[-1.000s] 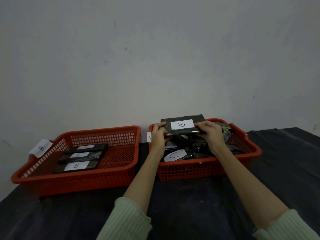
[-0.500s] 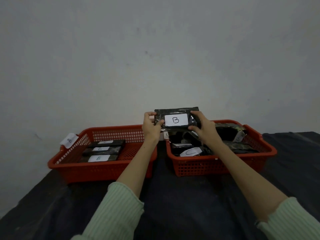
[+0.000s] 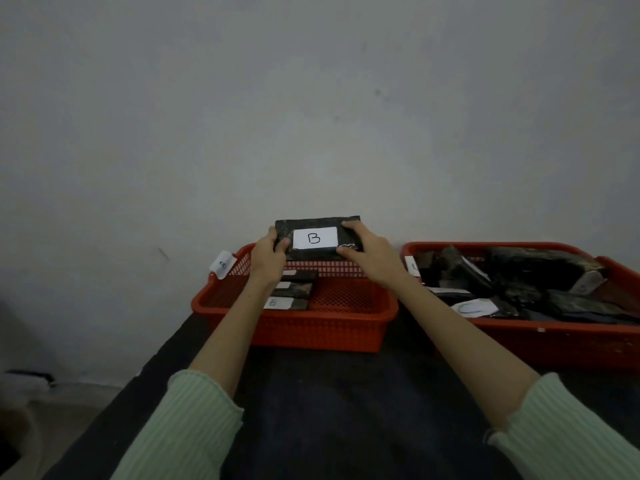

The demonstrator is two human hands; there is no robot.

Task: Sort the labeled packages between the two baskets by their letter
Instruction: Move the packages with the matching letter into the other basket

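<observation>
Item: black package marked B (image 3: 317, 239), held above the left red basket (image 3: 294, 327). Your left hand (image 3: 269, 258) and right hand (image 3: 372, 256) grip its ends, fingers curled. Basket's tag (image 3: 222, 264) probably reads B.

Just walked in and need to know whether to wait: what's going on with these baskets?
A person is sorting dark wrapped packages by letter. Both hands, the left hand and the right hand, grip a package labeled B by its ends and hold it above the left basket, which bears a tag on its left corner and has a few packages in it, at least one marked B. The right basket holds a loose pile of packages, one marked C. The held package is not yet set down.
</observation>
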